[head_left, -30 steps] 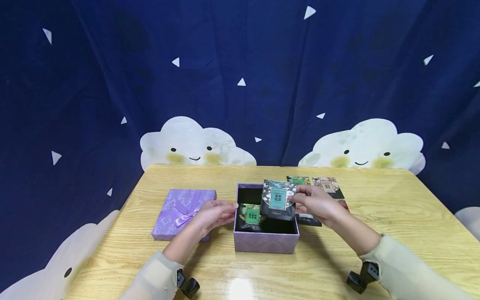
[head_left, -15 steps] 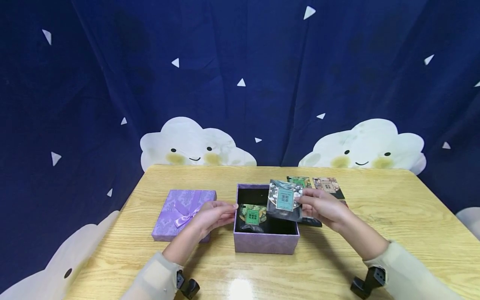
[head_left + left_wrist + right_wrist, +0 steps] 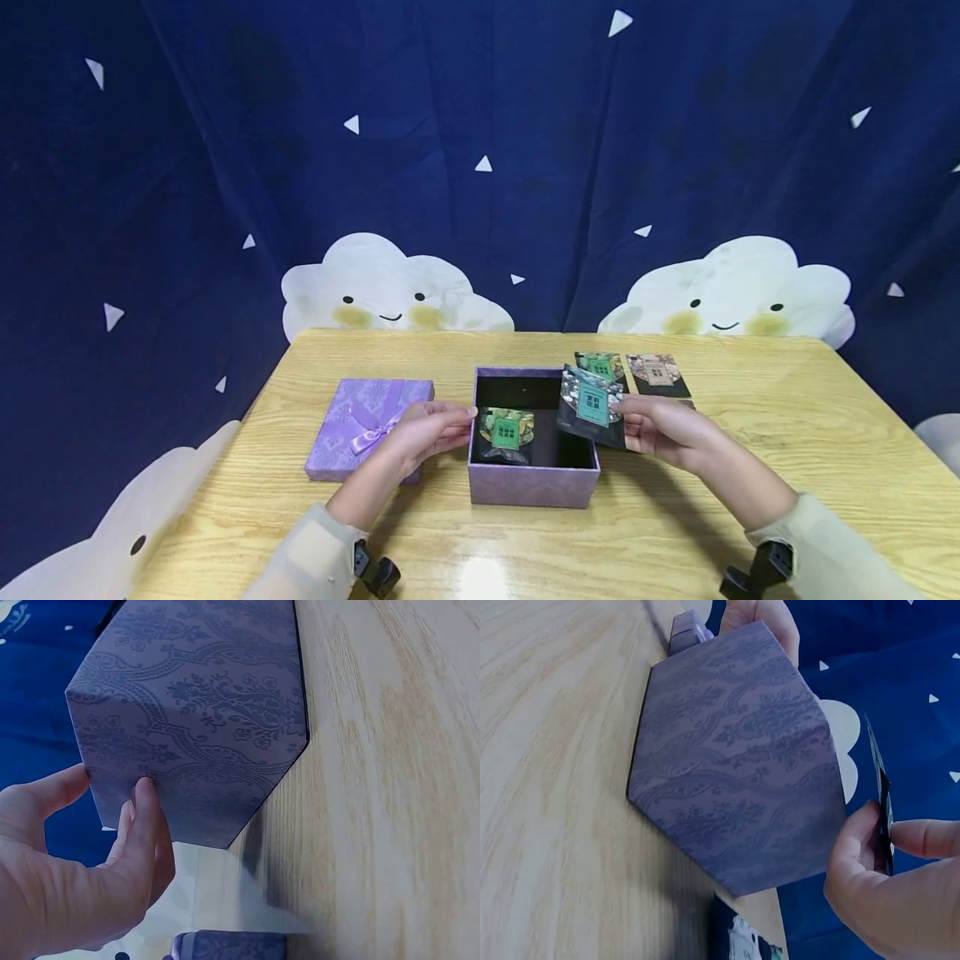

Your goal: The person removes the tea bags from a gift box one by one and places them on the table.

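My left hand [image 3: 433, 432] holds the left wall of a purple patterned gift box [image 3: 534, 487]. In the left wrist view its thumb is at the box's rim and its fingers are against the outer wall. Above the box's right side, a black tea sachet [image 3: 593, 403] with a teal label hangs tilted; my right hand [image 3: 667, 427] pinches its right edge. The right wrist view shows that sachet edge-on between thumb and fingers. Inside the open box, at the left, lies another tea sachet [image 3: 506, 433] with a green label.
The purple lid [image 3: 352, 429] with a ribbon bow lies left of the box. Behind my right hand lie a green-labelled sachet [image 3: 600, 365] and a pink-labelled sachet [image 3: 655, 372]; others there are partly hidden. A blue curtain [image 3: 480, 167] hangs behind the wooden table [image 3: 525, 550].
My right hand has moved right with the teal-labelled sachet, which now tilts more, uncovering more of the box's inside. The left hand and the box stay in place.
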The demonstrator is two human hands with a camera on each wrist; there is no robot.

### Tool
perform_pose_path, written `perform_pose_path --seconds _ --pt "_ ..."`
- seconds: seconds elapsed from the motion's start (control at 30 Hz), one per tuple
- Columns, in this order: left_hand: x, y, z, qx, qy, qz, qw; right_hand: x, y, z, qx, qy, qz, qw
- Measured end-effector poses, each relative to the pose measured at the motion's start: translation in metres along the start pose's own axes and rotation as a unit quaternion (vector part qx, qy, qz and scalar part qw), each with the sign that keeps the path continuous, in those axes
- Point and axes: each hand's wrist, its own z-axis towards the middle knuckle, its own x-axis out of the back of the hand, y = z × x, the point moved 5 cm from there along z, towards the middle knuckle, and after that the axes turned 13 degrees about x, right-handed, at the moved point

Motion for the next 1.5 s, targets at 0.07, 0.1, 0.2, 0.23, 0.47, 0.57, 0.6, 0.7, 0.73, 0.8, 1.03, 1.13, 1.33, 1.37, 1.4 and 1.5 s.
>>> perform_pose_path --seconds 0.07,0.1,0.2,0.23,0.47,0.57,0.6,0.7,0.73,0.8,1.03,1.13,1.33,1.37,1.4,1.5 --pt "0.000 0.000 0.001 0.000 0.000 0.002 1.0000 0.004 0.002 -0.001 -0.006 -0.001 0.009 0.9999" --pt "0.000 0.000 0.001 0.001 0.000 0.003 1.0000 0.005 0.003 -0.002 -0.009 -0.003 0.012 0.9999" --pt "0.000 0.000 0.002 0.003 0.000 0.004 1.0000 0.011 0.006 -0.003 -0.012 -0.011 0.022 0.9996" --pt "0.000 0.000 0.002 0.003 0.000 0.005 1.0000 0.013 0.007 -0.004 -0.013 -0.012 0.024 0.9995" --pt "-0.001 0.000 0.002 0.007 0.002 0.005 1.0000 0.025 0.014 -0.008 -0.020 -0.023 0.047 0.9985" --pt "-0.001 -0.001 0.002 0.007 0.003 0.004 1.0000 0.031 0.015 -0.011 -0.024 -0.017 0.062 0.9976" --pt "-0.001 -0.001 0.002 0.008 0.003 0.004 1.0000 0.033 0.015 -0.013 -0.025 -0.017 0.065 0.9974" --pt "0.000 0.000 0.002 0.007 0.007 0.003 0.9999 0.038 0.016 -0.016 -0.026 -0.019 0.078 0.9964" --pt "0.000 0.000 0.002 0.007 0.008 0.002 0.9999 0.040 0.017 -0.017 -0.026 -0.022 0.076 0.9965" --pt "0.000 0.001 0.001 0.005 0.011 -0.001 0.9999 0.044 0.020 -0.019 -0.030 -0.019 0.079 0.9962" --pt "-0.001 0.001 0.000 0.005 0.009 -0.007 0.9999 0.055 0.031 -0.026 -0.039 0.008 0.055 0.9977" --pt "-0.001 0.001 -0.001 0.004 0.006 -0.008 0.9999 0.060 0.036 -0.028 -0.041 0.019 0.022 0.9987" --pt "-0.001 0.002 -0.001 -0.001 0.002 -0.002 1.0000 0.065 0.044 -0.030 -0.040 0.020 -0.071 0.9965" --pt "-0.001 0.002 -0.001 -0.001 0.002 -0.001 1.0000 0.065 0.044 -0.031 -0.039 0.017 -0.086 0.9954" --pt "-0.001 0.002 -0.001 -0.002 0.002 0.000 1.0000 0.065 0.045 -0.031 -0.039 0.013 -0.101 0.9940" --pt "-0.001 0.001 -0.001 -0.001 0.006 0.002 1.0000 0.064 0.046 -0.032 -0.035 -0.004 -0.149 0.9882"
